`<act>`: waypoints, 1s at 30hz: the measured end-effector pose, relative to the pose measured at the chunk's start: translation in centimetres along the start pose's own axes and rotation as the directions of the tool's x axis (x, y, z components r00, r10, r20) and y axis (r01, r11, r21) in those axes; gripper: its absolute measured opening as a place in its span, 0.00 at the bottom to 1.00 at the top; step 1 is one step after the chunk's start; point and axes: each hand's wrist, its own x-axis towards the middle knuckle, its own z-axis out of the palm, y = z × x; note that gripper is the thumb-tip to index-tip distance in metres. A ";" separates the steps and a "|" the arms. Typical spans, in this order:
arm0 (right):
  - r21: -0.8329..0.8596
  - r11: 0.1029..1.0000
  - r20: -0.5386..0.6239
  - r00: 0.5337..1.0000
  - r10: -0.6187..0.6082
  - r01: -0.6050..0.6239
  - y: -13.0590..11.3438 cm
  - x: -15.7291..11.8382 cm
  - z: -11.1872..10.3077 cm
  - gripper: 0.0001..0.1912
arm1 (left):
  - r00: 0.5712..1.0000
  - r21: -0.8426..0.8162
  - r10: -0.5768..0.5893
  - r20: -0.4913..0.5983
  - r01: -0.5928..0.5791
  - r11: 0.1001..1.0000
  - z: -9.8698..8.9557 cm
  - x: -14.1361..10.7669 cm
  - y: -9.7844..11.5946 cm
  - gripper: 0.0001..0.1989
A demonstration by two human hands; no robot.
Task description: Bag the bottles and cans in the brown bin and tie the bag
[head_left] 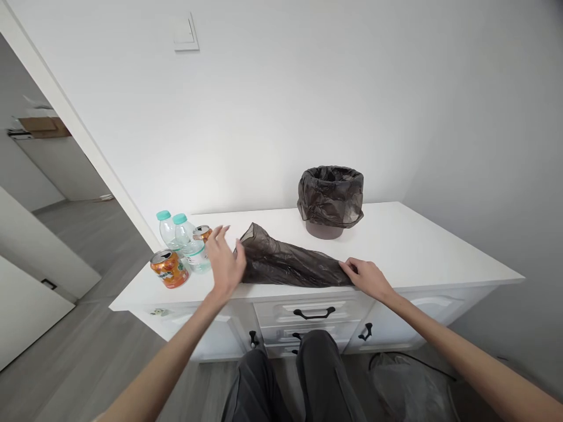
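A dark translucent plastic bag lies stretched out along the front edge of the white cabinet top. At its right end my right hand pinches the plastic between thumb and fingers. My left hand is by the bag's left end, fingers apart and slightly blurred, with nothing visibly held. Behind my left hand are an orange can and two clear bottles with teal caps, one farther left than the other. Nearer the front left stands another orange can.
Toward the back stands a small bin lined with a dark bag. The wall rises behind the cabinet. Black-handled drawers face my knees. A clear plastic bag and a black cable lie on the floor at right.
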 end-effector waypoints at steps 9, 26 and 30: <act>0.030 0.999 -0.049 0.998 0.047 -0.045 -3.4 -1.1 0.2 0.27 | 0.852 0.198 0.317 0.416 -0.425 0.883 11.4 -5.0 2.4 0.29; 0.759 0.590 0.439 0.886 -0.152 -0.275 -14.4 -7.8 -5.1 0.25 | 0.690 -0.003 0.429 0.583 -0.526 0.850 4.6 -6.1 -0.6 0.22; 0.856 0.418 0.439 0.853 -0.281 -0.303 -18.5 -2.2 -1.2 0.22 | 0.568 -0.110 0.524 0.635 -0.605 0.788 4.3 -7.5 -1.1 0.24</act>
